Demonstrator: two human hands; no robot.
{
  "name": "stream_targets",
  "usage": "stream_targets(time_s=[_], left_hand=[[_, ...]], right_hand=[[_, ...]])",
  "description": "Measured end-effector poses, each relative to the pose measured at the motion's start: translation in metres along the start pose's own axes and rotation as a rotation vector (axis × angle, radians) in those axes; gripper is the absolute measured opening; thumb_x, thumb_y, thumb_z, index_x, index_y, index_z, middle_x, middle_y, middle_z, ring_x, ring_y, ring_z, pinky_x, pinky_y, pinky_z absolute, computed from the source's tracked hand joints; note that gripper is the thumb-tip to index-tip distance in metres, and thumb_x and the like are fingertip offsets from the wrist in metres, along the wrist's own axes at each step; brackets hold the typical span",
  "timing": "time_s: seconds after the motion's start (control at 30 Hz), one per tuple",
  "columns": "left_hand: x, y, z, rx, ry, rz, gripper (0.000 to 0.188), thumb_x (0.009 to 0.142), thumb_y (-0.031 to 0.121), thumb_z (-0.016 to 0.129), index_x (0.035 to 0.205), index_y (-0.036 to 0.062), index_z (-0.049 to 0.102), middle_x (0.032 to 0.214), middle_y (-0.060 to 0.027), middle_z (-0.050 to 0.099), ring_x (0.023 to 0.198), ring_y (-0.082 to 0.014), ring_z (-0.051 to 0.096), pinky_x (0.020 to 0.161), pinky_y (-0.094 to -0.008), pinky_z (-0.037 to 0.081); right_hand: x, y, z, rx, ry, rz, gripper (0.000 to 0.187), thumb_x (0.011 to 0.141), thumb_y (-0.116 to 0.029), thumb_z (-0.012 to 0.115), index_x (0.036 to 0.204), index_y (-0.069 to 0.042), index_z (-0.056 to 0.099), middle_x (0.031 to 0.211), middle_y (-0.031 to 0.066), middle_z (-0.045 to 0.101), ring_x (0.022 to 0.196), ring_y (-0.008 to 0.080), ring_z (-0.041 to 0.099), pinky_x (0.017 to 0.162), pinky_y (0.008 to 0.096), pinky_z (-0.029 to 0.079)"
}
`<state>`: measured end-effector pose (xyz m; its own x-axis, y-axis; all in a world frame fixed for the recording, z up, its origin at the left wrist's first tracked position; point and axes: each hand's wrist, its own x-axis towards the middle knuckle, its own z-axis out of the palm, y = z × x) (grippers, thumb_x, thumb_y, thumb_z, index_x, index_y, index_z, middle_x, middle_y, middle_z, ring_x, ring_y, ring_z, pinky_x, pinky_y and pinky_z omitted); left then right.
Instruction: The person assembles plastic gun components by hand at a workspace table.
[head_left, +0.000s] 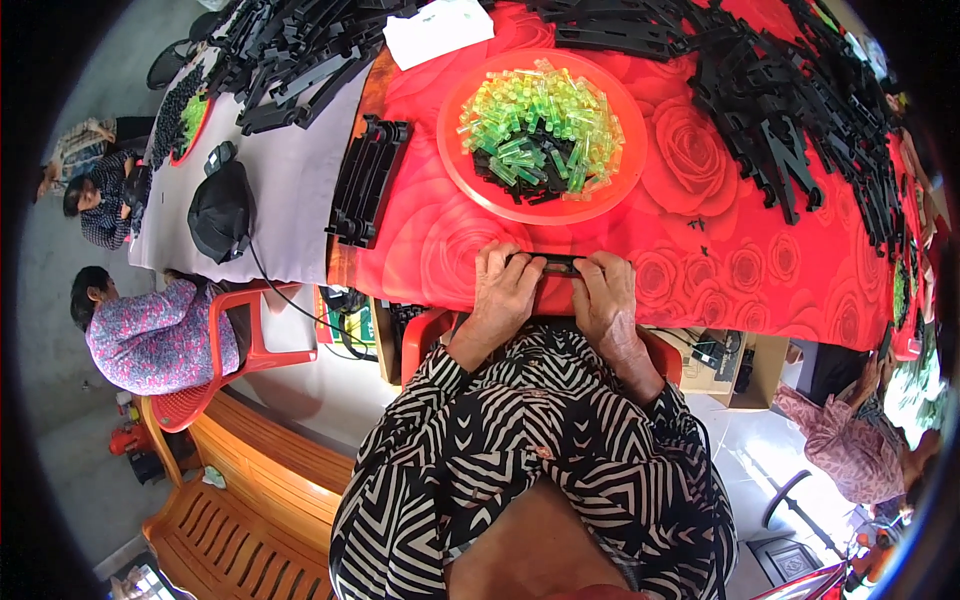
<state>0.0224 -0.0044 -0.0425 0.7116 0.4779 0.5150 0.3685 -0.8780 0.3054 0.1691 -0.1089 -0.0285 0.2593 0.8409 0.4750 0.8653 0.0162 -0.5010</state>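
At the near edge of the red rose-patterned tablecloth (745, 285), a narrow black plastic piece (556, 264) lies between my two hands. Closed around its left end are the fingers of my left hand (503, 292). My right hand (606, 298) grips the other end, fingertips bent over it. Parts of the piece are covered by my fingers. Just beyond sits a round red-orange plate (462, 183), heaped with small translucent yellow-green tubes (555, 95). Small black pieces (515, 180) lie on its near side among some of the tubes.
Long black plastic frames (368, 182) are stacked to the left; more black parts pile up at far left (300, 70) and right (780, 120). A white paper (438, 33) lies at the back. A person (160, 325) sits at left; others are farther off.
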Motion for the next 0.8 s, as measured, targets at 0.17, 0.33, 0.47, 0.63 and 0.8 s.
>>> stream_targets(time_s=[0.17, 0.33, 0.47, 0.63, 0.8], left_hand=[[0.002, -0.001, 0.001, -0.088, 0.050, -0.035, 0.028, 0.071, 0.007, 0.068, 0.099, 0.0067, 0.067, 0.089, -0.0051, 0.057, 0.100, -0.0272, 0.052, 0.088, -0.0454, 0.039], [0.002, 0.002, -0.003, -0.060, 0.017, -0.036, 0.028, 0.071, 0.005, 0.069, 0.099, 0.0078, 0.069, 0.087, -0.0042, 0.058, 0.100, -0.0270, 0.052, 0.088, -0.0452, 0.039], [0.004, 0.005, -0.007, -0.088, -0.029, -0.049, 0.031, 0.073, 0.006, 0.069, 0.103, 0.0074, 0.067, 0.088, -0.0058, 0.058, 0.104, -0.0283, 0.050, 0.094, -0.0487, 0.037], [0.006, 0.004, -0.019, -0.133, -0.052, 0.001, 0.031, 0.074, 0.007, 0.069, 0.105, 0.0048, 0.065, 0.092, -0.0077, 0.060, 0.104, -0.0298, 0.052, 0.092, -0.0485, 0.039], [0.005, -0.005, -0.027, -0.242, 0.032, 0.028, 0.028, 0.075, 0.006, 0.070, 0.101, 0.0010, 0.064, 0.095, -0.0108, 0.060, 0.097, -0.0292, 0.056, 0.086, -0.0428, 0.043]], right_hand=[[-0.002, -0.006, -0.013, -0.085, 0.049, 0.110, 0.049, 0.071, -0.007, 0.070, 0.117, 0.002, 0.056, 0.117, 0.0187, 0.050, 0.107, 0.0358, 0.048, 0.090, 0.0446, 0.040], [0.002, 0.006, -0.013, -0.174, -0.100, 0.084, 0.054, 0.070, -0.010, 0.073, 0.120, -0.001, 0.055, 0.114, 0.0165, 0.052, 0.106, 0.0350, 0.049, 0.089, 0.0444, 0.040], [0.001, 0.013, -0.007, -0.175, -0.105, 0.090, 0.050, 0.069, -0.011, 0.074, 0.116, -0.004, 0.057, 0.107, 0.0130, 0.055, 0.104, 0.0336, 0.050, 0.087, 0.0445, 0.040], [0.000, 0.020, -0.009, -0.086, -0.123, 0.070, 0.046, 0.069, -0.010, 0.074, 0.111, -0.003, 0.057, 0.102, 0.0132, 0.055, 0.101, 0.0335, 0.050, 0.085, 0.0442, 0.041], [-0.004, 0.026, -0.010, 0.014, -0.096, 0.016, 0.045, 0.069, -0.006, 0.073, 0.110, -0.003, 0.056, 0.100, 0.0128, 0.053, 0.100, 0.0330, 0.050, 0.085, 0.0438, 0.042]])
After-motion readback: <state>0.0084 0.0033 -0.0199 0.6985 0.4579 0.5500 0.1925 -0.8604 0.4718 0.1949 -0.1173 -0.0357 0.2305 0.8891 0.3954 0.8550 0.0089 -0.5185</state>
